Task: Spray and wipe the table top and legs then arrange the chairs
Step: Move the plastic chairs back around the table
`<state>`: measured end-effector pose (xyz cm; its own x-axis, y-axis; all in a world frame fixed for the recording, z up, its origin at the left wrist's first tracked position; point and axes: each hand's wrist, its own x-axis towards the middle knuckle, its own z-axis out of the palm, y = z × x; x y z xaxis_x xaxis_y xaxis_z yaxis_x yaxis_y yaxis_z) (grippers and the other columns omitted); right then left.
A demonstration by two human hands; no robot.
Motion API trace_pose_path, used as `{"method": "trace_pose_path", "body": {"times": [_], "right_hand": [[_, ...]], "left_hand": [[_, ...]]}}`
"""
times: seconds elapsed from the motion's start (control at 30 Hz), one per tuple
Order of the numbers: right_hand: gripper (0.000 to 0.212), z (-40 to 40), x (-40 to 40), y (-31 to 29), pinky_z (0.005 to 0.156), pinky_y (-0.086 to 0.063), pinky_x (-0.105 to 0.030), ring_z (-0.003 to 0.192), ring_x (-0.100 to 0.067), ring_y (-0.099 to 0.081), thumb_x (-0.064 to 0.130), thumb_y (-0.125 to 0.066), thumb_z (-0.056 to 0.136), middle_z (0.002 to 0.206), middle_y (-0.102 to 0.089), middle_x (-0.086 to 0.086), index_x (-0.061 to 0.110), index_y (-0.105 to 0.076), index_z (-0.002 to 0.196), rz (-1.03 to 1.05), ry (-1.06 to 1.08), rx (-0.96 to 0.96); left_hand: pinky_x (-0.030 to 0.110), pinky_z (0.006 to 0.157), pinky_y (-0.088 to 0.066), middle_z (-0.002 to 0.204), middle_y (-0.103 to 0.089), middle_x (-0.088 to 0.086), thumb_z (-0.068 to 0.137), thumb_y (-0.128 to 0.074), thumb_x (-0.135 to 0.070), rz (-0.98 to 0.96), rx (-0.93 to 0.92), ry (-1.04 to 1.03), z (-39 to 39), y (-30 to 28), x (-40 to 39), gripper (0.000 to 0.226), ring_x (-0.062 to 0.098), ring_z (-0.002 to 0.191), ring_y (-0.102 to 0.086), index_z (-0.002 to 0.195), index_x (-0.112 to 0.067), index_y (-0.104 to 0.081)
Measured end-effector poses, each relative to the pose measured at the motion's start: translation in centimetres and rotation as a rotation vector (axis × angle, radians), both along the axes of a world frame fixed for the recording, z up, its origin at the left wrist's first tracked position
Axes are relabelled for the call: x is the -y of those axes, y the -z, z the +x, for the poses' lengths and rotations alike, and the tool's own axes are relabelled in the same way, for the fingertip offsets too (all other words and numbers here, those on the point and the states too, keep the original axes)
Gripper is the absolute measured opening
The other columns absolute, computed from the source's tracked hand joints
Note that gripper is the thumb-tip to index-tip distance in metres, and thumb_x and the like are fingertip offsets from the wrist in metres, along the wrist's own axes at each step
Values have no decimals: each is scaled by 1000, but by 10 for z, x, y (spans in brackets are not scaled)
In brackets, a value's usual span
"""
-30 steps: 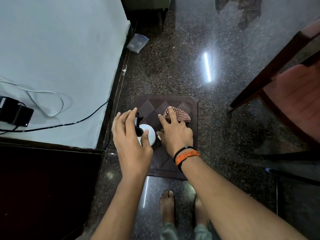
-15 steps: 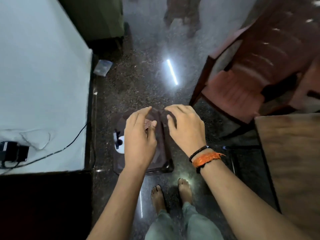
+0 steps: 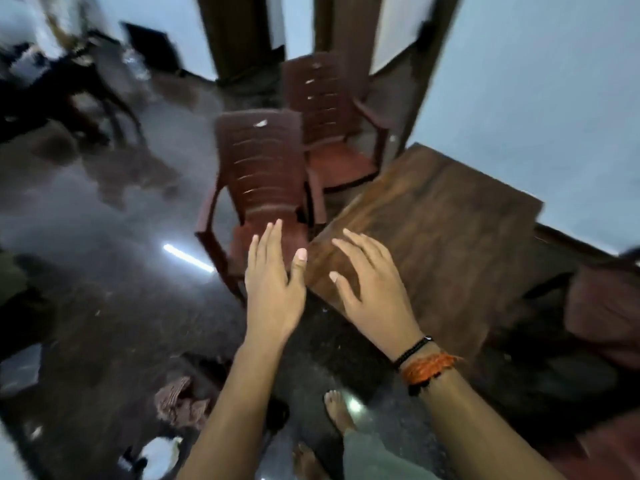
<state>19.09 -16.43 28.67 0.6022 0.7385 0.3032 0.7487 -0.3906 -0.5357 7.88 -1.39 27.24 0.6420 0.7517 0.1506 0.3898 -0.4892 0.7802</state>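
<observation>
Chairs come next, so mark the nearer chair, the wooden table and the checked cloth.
nearer chair (image 3: 259,168): head view, middle of its slatted backrest.
wooden table (image 3: 450,237): head view, bare middle of its top.
checked cloth (image 3: 178,400): head view, middle of the crumpled heap.

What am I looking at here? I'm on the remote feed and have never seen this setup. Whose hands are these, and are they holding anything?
There is no machine: a person wears one camera on the head, looking forward and down. The picture is blurred by motion. Both bare hands are out in front, fingers spread, holding nothing: the left hand and the right hand, which has an orange wrist thread. Ahead stand two brown plastic chairs, the near chair and the far chair, beside a wooden table. Low on the dark floor lie a checked cloth and a white spray bottle.
</observation>
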Motion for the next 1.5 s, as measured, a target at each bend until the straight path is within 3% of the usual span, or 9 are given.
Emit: {"method": "trace_pose_path", "body": {"times": [0.1,0.33,0.47,0.6,0.73,0.93,1.07,1.3,1.5], "right_hand": [[50,29,76,-15,125,-37,-44,152,-19,-40,35,-62,106,162,-48,5,22,-55,154,41,225,-20],[46,20,254,-19,122,-39,-31,144,-9,-48,31,-68,104,150,-58,10,24,-60,149,171,671,-76],[46,9,331,-9,121,-37,-25,142,-11,-48,32,-65,105,150,-59,10,24,-59,149,170,796,-140],[44,-4,424,7,118,-41,-30,137,-10,-52,35,-63,105,147,-60,12,29,-59,148,158,930,-205],[43,-19,513,25,117,-45,-36,136,-10,-54,36,-62,103,146,-61,13,32,-60,146,156,1022,-271],[43,-30,614,44,117,-45,-36,136,-9,-56,27,-66,103,145,-62,12,30,-62,146,189,1112,-312],[44,-28,650,59,119,-44,-35,137,-9,-56,25,-66,102,146,-62,13,32,-62,146,232,1179,-349],[49,-9,699,94,120,-43,-38,140,-10,-52,29,-64,103,150,-56,15,34,-56,151,163,1259,-433],[61,62,745,109,125,-38,-37,146,-11,-46,24,-67,101,158,-46,10,29,-48,158,110,1342,-431]], "left_hand": [[48,135,-19,179,-30,-5,109,-38,-60,46,24,249,58,-21,50,71,21,169,-15,172,-27,-31],[46,135,-20,176,-35,-5,112,-42,-57,-6,-13,699,125,-20,194,66,18,168,-18,170,-28,-36],[39,131,-21,174,-40,-2,114,-47,-44,-36,-64,877,138,-22,278,58,21,166,-22,168,-28,-39],[46,133,-27,173,-41,-2,113,-47,-47,-76,-107,1027,148,-14,370,57,19,165,-26,167,-30,-42],[53,129,-36,171,-44,-3,112,-47,-52,-116,-170,1093,155,2,453,58,20,161,-36,167,-33,-42],[41,127,-38,167,-49,-4,112,-51,-49,-138,-214,1172,167,20,565,57,16,155,-44,165,-29,-46],[31,120,-38,167,-49,-4,112,-53,-47,-138,-268,1227,183,31,609,58,14,151,-48,166,-27,-46],[40,125,-40,166,-52,-1,113,-55,-42,-169,-365,1266,254,58,676,56,20,152,-49,165,-25,-47],[31,113,-41,152,-55,-3,113,-57,-33,-138,-380,1361,325,61,737,53,12,138,-52,164,-19,-48]]}}
